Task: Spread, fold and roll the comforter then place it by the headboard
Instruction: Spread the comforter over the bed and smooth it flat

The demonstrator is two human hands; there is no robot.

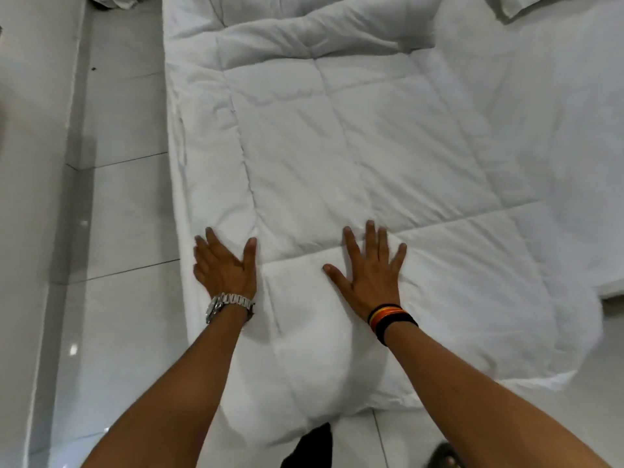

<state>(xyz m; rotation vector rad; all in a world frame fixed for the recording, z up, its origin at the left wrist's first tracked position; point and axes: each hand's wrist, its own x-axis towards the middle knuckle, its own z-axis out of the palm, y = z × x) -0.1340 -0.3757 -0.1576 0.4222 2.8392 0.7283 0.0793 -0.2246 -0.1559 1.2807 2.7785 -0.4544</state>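
Note:
A white quilted comforter [354, 146] lies folded lengthwise on the bed, its near end hanging over the foot towards me. My left hand [224, 265], with a metal watch at the wrist, presses flat on the comforter's left edge. My right hand [369, 268], wearing dark and orange wristbands, lies flat with fingers spread near a stitched seam in the middle. Neither hand grips the fabric. The far end of the comforter is bunched into a thick ridge [320, 32].
The white bed sheet [557, 113] shows to the right of the comforter. A pillow corner [526, 5] sits at the top right. Glossy white floor tiles [118, 214] run along the left, beside a white wall [30, 163]. My feet [442, 457] stand below.

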